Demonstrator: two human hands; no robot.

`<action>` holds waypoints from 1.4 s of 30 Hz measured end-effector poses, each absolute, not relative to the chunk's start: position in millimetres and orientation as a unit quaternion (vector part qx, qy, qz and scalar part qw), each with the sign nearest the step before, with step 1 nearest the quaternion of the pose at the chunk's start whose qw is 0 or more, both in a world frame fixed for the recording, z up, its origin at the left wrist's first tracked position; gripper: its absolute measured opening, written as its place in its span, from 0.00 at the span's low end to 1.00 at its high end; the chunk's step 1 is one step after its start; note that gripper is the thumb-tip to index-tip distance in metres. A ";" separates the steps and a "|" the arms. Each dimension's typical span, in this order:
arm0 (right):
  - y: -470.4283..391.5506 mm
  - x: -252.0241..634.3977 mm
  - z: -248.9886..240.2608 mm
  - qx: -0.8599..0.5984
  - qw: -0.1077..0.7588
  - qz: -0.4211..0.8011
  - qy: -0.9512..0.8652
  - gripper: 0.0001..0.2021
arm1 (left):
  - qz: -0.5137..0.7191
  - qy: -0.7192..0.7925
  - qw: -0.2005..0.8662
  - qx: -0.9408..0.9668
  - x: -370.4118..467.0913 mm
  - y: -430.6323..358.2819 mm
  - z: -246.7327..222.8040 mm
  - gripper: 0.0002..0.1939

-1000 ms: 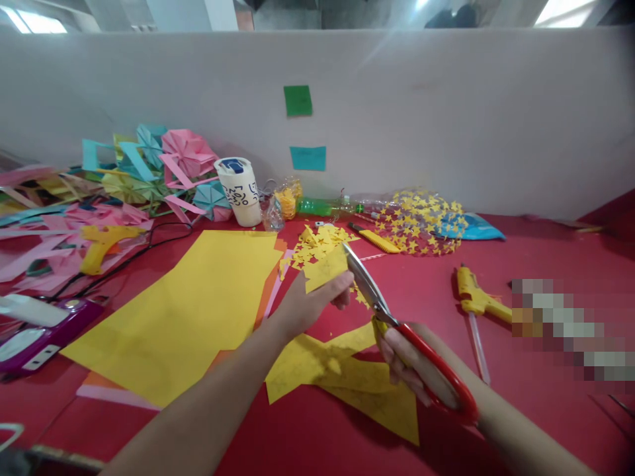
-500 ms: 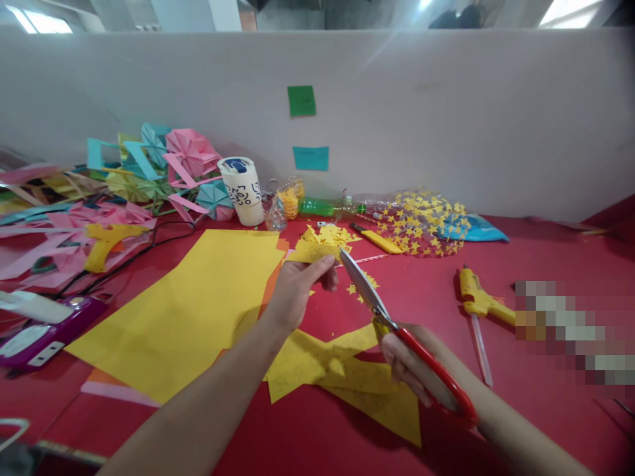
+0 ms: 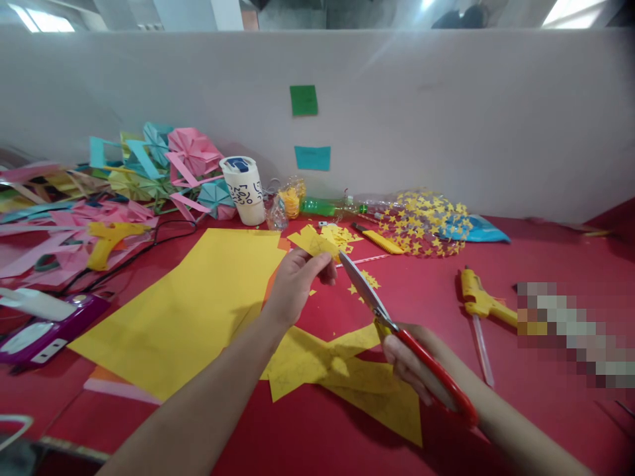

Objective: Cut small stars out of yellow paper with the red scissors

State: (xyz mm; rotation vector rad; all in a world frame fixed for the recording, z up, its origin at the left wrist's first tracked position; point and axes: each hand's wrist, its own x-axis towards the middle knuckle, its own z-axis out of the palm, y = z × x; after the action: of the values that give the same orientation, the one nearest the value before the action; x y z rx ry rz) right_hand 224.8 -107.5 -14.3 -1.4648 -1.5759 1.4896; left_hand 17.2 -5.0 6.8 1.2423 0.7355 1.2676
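Note:
My left hand (image 3: pixel 303 277) pinches a small piece of yellow paper (image 3: pixel 317 243) with pencil lines on it. In my right hand (image 3: pixel 404 360) is a pair of red-handled scissors (image 3: pixel 366 291), its blades looking closed and their tips at the paper's right edge. Below my hands lie yellow paper strips (image 3: pixel 367 383) with drawn star outlines. A few cut yellow stars (image 3: pixel 368 280) rest behind the blades, and a heap of yellow scraps (image 3: pixel 347 238) lies just beyond my left fingers.
Large yellow sheets (image 3: pixel 213 291) cover the left middle of the red table (image 3: pixel 307 436). Glue guns (image 3: pixel 106 243) lie on both sides. Along the wall stand a white cup (image 3: pixel 244 192), a green bottle (image 3: pixel 320 206), a yellow cutter (image 3: pixel 380 239) and a star-covered clear plastic piece (image 3: pixel 421 221).
The yellow paper in my left hand has turned, its far end now tipped up and to the left. My right hand and the scissors have hardly moved.

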 end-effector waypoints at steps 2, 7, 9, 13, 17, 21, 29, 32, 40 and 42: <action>-107.3 226.3 -14.6 -0.537 0.256 0.545 -0.591 0.29 | 0.533 0.311 0.573 0.540 16.1 -4.0 7.2 0.12; -107.2 225.0 -0.9 -0.530 0.247 0.516 -0.626 0.31 | 0.515 0.307 0.580 0.552 13.3 -2.1 9.2 0.11; -106.5 224.5 3.6 -0.525 0.250 0.512 -0.632 0.30 | 0.512 0.309 0.587 0.546 12.2 -1.9 9.7 0.09; -104.2 226.6 3.0 -0.509 0.233 0.520 -0.644 0.30 | 0.494 0.316 0.591 0.555 9.6 -1.8 9.7 0.08; -104.5 228.4 0.2 -0.507 0.226 0.535 -0.637 0.30 | 0.485 0.311 0.600 0.555 7.4 -1.2 9.6 0.08; -106.3 228.1 2.0 -0.511 0.226 0.549 -0.622 0.31 | 0.484 0.298 0.611 0.551 6.5 -0.2 10.2 0.07; -106.7 230.6 1.3 -0.502 0.220 0.570 -0.613 0.31 | 0.486 0.286 0.622 0.544 6.0 0.7 10.5 0.05; -107.6 231.9 -0.5 -0.499 0.222 0.571 -0.613 0.30 | 0.481 0.287 0.624 0.545 5.6 0.2 12.0 0.05; -108.4 231.1 2.2 -0.505 0.225 0.577 -0.601 0.31 | 0.481 0.289 0.624 0.544 5.4 0.0 13.1 0.05; -108.3 231.0 2.5 -0.510 0.223 0.571 -0.604 0.31 | 0.480 0.292 0.622 0.546 5.4 -0.1 13.0 0.05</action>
State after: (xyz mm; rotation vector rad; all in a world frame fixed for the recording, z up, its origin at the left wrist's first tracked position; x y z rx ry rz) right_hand 231.0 -108.3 2.5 -1.4072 -1.6691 1.5758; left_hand 5.4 -0.1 13.0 1.2545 0.6704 1.1021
